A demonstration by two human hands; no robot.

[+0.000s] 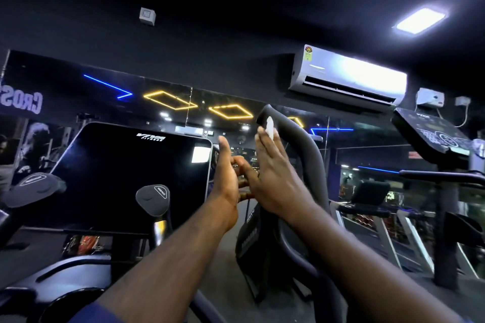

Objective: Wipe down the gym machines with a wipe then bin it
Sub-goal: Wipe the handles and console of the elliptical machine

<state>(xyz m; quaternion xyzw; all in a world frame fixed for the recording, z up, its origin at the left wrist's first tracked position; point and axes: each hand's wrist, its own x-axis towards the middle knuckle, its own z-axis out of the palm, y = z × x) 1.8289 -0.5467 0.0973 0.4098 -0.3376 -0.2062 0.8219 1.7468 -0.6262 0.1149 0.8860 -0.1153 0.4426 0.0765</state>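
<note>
The console screen reads "VIVA FITNESS"; the wall sign reads "CROS".

The right hand presses a white wipe with straight fingers against the curved black handlebar. The left hand is raised just beside it, thumb up, next to the dark Viva Fitness console screen.

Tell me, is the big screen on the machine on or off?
Off: the screen is black, showing only its printed logo and reflected light.
</note>
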